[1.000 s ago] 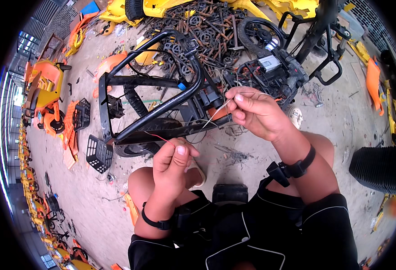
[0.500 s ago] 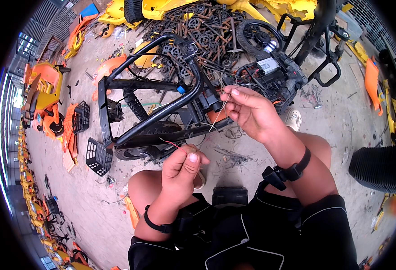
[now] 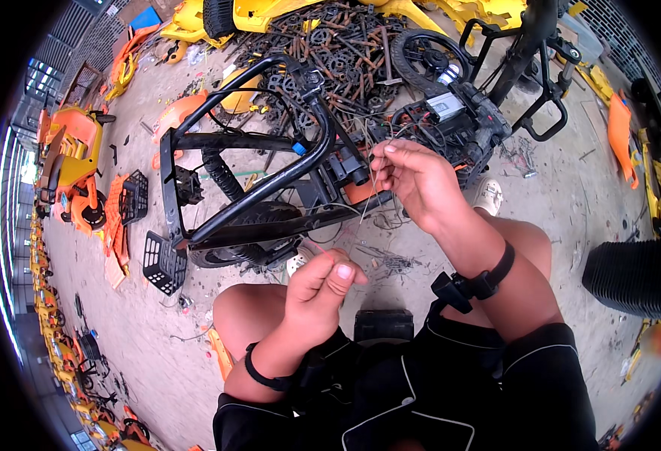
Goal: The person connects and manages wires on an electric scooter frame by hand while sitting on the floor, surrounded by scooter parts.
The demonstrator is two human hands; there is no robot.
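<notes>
My left hand (image 3: 321, 289), low in the middle, is closed in a pinch on a thin red wire, which shows only faintly above my fingertips. Higher and to the right, my right hand (image 3: 418, 182) pinches thin grey wires (image 3: 366, 203) between thumb and fingertips, with loose strands hanging from them. Behind both hands lies a black tubular scooter frame (image 3: 265, 186) with cables, a rear tyre (image 3: 221, 257) and a coiled shock absorber (image 3: 224, 175). An opened electrical assembly (image 3: 445, 114) with a silver box and tangled cables is attached at the frame's right.
A heap of rusty parts (image 3: 330, 60) lies beyond the frame. Black baskets (image 3: 163, 263) and orange and yellow scooters (image 3: 75, 158) stand left. An orange panel (image 3: 620, 139) and stacked black ribbed pieces (image 3: 631, 278) are at right. Yellow body panels (image 3: 195, 22) lie at the back.
My left hand has moved right and down, away from the frame, with the red wire. My right hand has shifted slightly up and left, still holding the grey wires.
</notes>
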